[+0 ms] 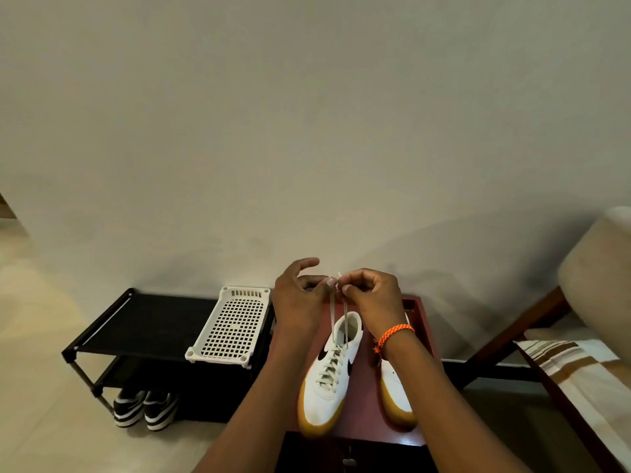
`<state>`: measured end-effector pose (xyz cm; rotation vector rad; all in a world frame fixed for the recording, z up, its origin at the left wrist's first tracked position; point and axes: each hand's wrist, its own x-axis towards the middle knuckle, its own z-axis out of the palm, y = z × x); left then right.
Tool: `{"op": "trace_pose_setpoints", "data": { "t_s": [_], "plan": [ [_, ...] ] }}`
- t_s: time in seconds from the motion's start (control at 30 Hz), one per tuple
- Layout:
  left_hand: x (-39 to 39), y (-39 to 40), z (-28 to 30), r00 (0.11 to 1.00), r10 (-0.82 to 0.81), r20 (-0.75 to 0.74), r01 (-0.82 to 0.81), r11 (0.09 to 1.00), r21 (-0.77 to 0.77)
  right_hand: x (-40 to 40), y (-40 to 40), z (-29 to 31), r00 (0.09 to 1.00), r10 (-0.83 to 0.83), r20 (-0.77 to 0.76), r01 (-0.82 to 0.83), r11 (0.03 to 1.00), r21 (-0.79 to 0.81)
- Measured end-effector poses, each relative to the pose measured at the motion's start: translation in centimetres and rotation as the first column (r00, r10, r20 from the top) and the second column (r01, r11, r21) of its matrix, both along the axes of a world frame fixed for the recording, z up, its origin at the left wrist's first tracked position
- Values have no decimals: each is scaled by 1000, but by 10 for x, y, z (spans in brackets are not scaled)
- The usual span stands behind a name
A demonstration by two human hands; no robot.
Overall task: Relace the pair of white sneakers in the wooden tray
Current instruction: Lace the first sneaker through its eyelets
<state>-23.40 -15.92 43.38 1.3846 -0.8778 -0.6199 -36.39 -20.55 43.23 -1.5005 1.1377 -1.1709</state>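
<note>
- Head view, looking down: your left hand [300,295] and right hand [370,293] meet above the tray [421,322], fingertips almost touching.
- Your left hand pinches the lace [345,319] between thumb and a fingertip; its other fingers curl loosely above, holding nothing.
- Your right hand has its fingers curled in tight and pinches the lace end, whose pale tip sticks up just above the knuckles.
- Two strands of lace run taut from the pinch down to the top eyelets of the left sneaker [329,380]; lower down the lace already crosses that shoe in rows.
- That sneaker lies in the tray with its toe toward you and its tan sole edge showing at the front (a dark swoosh marks each side).
- Your right forearm hides much of the right sneaker [396,390], which lies beside the first in the same tray, toe toward you; whether it is laced cannot be told.
- An orange braided band [392,336] circles your right wrist.
- Left of the tray a black rack [143,322] stands against the wall; a white perforated basket [232,324] rests on its top shelf at the right end.
- Dark shoes [145,407] with white stripes sit on the floor under the rack.
- A cushioned chair [594,302] with a wooden frame stands to the right; a striped cloth lies on its seat.
</note>
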Motion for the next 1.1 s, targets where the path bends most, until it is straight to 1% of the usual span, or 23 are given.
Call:
{"op": "trace_pose_setpoints", "data": {
  "t_s": [0.07, 0.17, 0.23, 0.4, 0.53, 0.7, 0.77, 0.87, 0.97, 1.03, 1.1],
  "plan": [
    [1, -8, 4, 1000, 10, -7, -10, 1000, 26, 2, -5, 1, 998, -53, 34, 54, 998, -20],
    [0, -17, 9, 1000, -5, 20, 4, 999, 33, 5, -13, 2, 992, -91, 93, 94, 995, -32],
    [1, -25, 10, 999, -16, 31, 15, 999, 40, 8, -19, 1, 988, -115, 101, 119, 992, -37],
    [2, -43, 8, 999, -33, -33, 35, 998, 48, 11, -32, -4, 983, -146, 115, 154, 986, -64],
    [-2, -57, 3, 992, -62, -108, 66, 997, 33, 10, -40, -9, 982, -122, 141, 133, 989, -70],
    [-4, -67, -3, 962, -138, -237, 136, 990, -27, 5, -49, -16, 972, -114, 206, 123, 992, -34],
    [-4, -70, -3, 951, -158, -266, 154, 987, -35, 4, -52, -17, 967, -87, 238, 93, 996, -15],
    [-4, -77, -5, 943, -188, -276, 182, 982, -49, 4, -60, -19, 964, -44, 262, 45, 999, 2],
    [-4, -83, -13, 932, -227, -282, 212, 974, -82, 4, -66, -19, 959, -27, 283, 30, 1000, -6],
    [-3, -85, -27, 937, -258, -235, 239, 965, -105, 2, -70, -21, 951, -26, 307, 33, 999, -17],
    [0, -85, -48, 933, -295, -208, 284, 956, -78, 1, -75, -26, 948, -33, 317, 40, 999, -15]
  ]
}}
